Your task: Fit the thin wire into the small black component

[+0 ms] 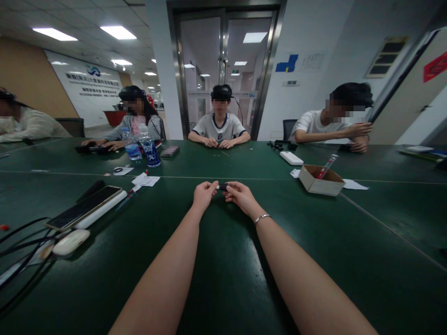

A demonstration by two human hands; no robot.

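Observation:
Between my two hands, just above the green table (223, 232), is a small black stick with a silver end (222, 187), shaped like a USB drive. My left hand (204, 194) pinches the silver end between thumb and fingers. From the other side, my right hand (241, 197), below a wrist with a silver bracelet (262, 217), grips the black part. Fingertips cover both ends of the stick, and its exact kind is too small to make out.
At left lie a phone (85, 207), a white case (71, 242) and black cables (24, 246). Two bottles (150, 151) stand beyond. At right are an open cardboard box (323, 182) holding a tube and a white power bank (291, 158). Several people sit around the table.

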